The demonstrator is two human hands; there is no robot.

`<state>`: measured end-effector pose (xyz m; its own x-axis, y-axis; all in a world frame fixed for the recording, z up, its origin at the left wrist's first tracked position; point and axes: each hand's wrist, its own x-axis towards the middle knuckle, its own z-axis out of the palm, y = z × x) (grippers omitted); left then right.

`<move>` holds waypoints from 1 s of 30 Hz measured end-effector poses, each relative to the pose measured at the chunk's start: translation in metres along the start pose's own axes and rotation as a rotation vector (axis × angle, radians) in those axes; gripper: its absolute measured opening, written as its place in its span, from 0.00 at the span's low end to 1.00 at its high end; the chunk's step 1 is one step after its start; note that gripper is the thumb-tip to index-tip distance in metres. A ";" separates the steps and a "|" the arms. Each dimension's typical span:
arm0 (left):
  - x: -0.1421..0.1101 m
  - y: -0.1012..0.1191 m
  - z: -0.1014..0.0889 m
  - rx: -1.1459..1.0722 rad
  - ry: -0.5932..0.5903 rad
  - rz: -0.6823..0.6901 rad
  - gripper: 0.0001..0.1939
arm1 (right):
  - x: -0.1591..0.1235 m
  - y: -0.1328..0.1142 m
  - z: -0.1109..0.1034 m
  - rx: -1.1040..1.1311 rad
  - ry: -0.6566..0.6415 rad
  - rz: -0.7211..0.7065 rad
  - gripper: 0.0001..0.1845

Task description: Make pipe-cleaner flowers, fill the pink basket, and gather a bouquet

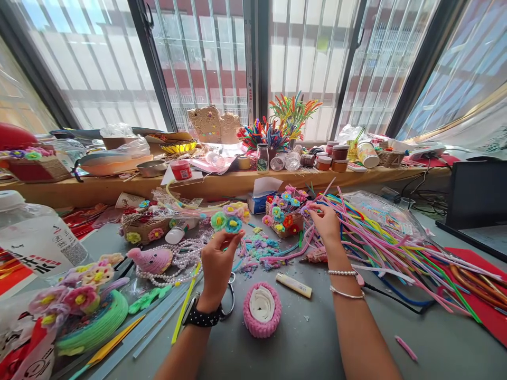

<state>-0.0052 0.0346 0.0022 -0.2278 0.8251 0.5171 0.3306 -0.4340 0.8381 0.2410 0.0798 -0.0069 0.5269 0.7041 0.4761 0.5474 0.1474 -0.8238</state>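
Observation:
My left hand (217, 266), wearing a black dotted watch band, pinches a small bunch of pipe-cleaner flowers (233, 224) in green, blue, pink and yellow. Farther right, my right hand (327, 224) has its fingertips closed on a purple pipe-cleaner flower (306, 210) at the edge of a flower-filled basket (293, 229). Whether that flower is apart from the basket's others I cannot tell. Between my forearms stands a round pink fuzzy pot (262, 323) with rolled white material inside. A pale lighter (293, 285) lies just behind it.
Loose small flowers (259, 250) lie behind the pot. Long pipe cleaners (380, 243) spread across the right side. Bead strings (186, 256), a pink plush-like figure (152, 260), glue sticks (158, 311) and a green flower piece (95, 322) crowd the left. A laptop (477, 198) stands far right.

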 end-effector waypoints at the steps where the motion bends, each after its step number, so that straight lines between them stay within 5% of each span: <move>1: 0.000 -0.001 0.000 0.002 0.000 0.005 0.10 | 0.000 -0.001 0.000 0.000 -0.005 -0.002 0.13; 14: 0.001 -0.003 0.000 0.086 0.034 0.034 0.13 | -0.002 -0.010 0.000 0.092 -0.056 -0.044 0.13; 30: 0.000 -0.005 0.000 0.085 0.014 0.051 0.11 | -0.007 -0.022 0.005 0.281 -0.288 0.027 0.15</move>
<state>-0.0064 0.0367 -0.0019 -0.2210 0.7973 0.5616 0.4181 -0.4428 0.7932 0.2216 0.0752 0.0062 0.3131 0.8702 0.3804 0.3161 0.2822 -0.9058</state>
